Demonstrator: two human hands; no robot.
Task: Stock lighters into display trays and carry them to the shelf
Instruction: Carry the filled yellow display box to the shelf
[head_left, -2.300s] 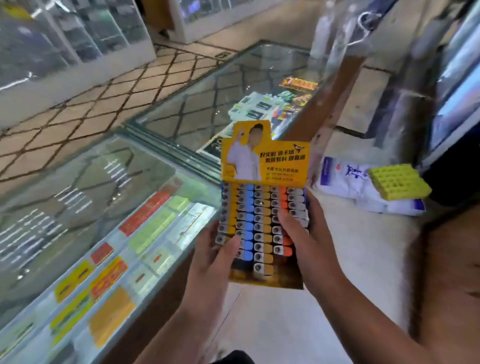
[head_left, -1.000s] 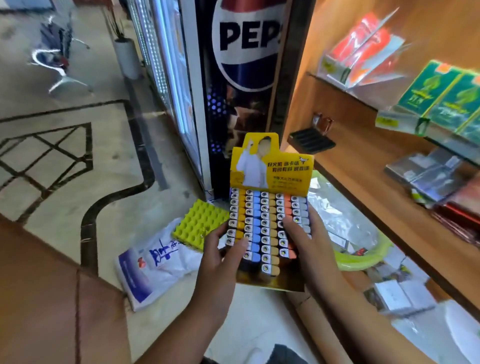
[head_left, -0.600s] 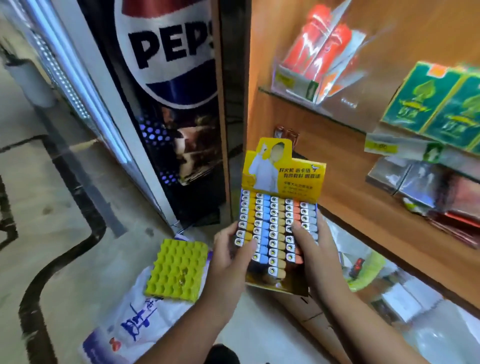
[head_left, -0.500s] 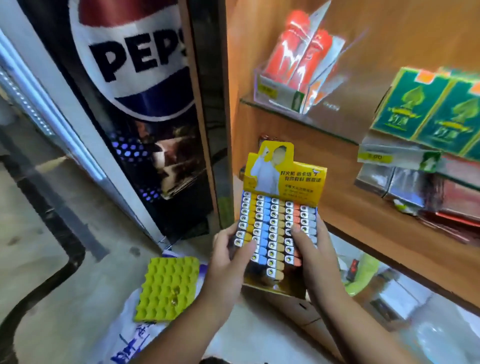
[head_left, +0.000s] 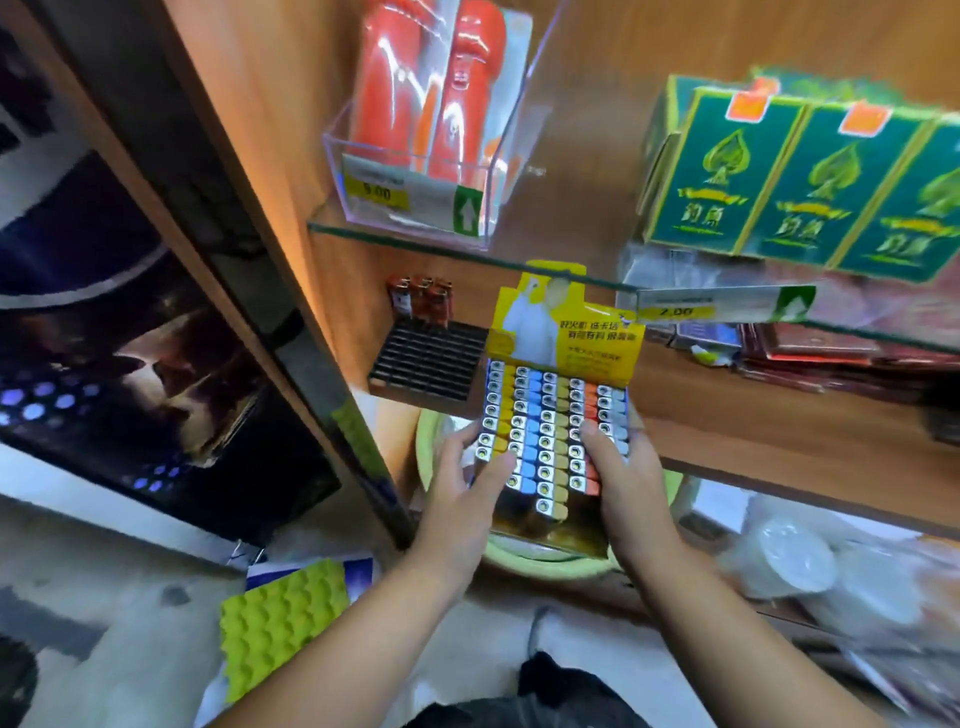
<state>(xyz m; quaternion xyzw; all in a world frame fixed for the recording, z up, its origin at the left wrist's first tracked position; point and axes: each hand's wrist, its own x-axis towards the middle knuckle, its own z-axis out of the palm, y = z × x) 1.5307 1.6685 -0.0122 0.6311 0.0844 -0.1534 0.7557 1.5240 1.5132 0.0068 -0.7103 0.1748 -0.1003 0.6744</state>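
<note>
Left hand (head_left: 462, 499) curled round the left edge of the display tray (head_left: 550, 535), thumb laid over the lighter tops. Right hand (head_left: 623, 483) clasping the right edge the same way, thumb on top. Tray at centre of the frame, tilted up toward the camera, yellow header card at its far end, in front of the wooden shelf (head_left: 753, 431). Packed inside, upright lighters (head_left: 545, 431) in columns of uneven length: yellow, blue, pale, orange.

Just left of the header card, on that wooden shelf, a black tray (head_left: 431, 364) holding only a few dark red lighters (head_left: 423, 301) in its back row. Above, on a glass shelf (head_left: 395, 236), a clear box (head_left: 431, 218) holding orange packs (head_left: 431, 88), possibly torches, too blurred to name. Upper right, green boxes (head_left: 795, 171) in a row. Lower left, a yellow-green dimpled tray (head_left: 280, 623) on the floor.
</note>
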